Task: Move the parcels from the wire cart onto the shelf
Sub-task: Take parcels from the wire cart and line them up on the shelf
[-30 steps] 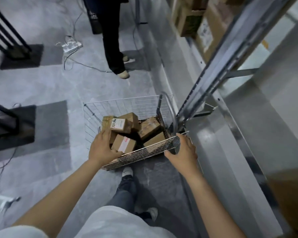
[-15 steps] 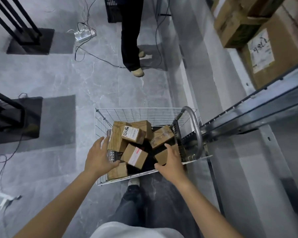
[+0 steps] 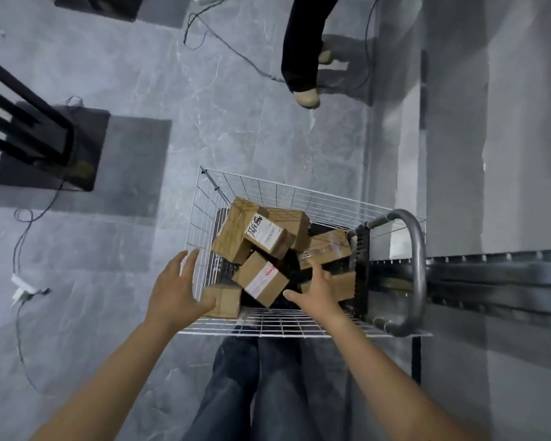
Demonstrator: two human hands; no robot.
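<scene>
A: Parcels, where?
B: All in the wire cart (image 3: 204, 202), piled loose and tilted. The labelled parcel (image 3: 268, 233) is on top, white sticker with handwriting. The taped parcel (image 3: 261, 278) sits just below it, red-and-white strip, one corner up. The corner parcel (image 3: 225, 302) is low in the near-left corner. The right-side parcel (image 3: 326, 249) is by the handle end.
A: Hands?
B: Left hand (image 3: 175, 291) is over the cart's left wall, fingers spread and straight, grasping nothing. Thumb lies at the corner parcel; can't tell if it touches. Right hand (image 3: 318, 291) is inside the cart, fingers extended, thumb out toward the taped parcel, fingertips at the right-side parcel. No grasp there either.
A: Shelf?
B: Slotted shelf rail (image 3: 490, 275) is just right of the cart, beside the cart's tube handle (image 3: 417, 265).
A: Else?
B: Second person's dark trouser legs (image 3: 303, 43) beyond the cart. Black stand (image 3: 29, 135) at left.
</scene>
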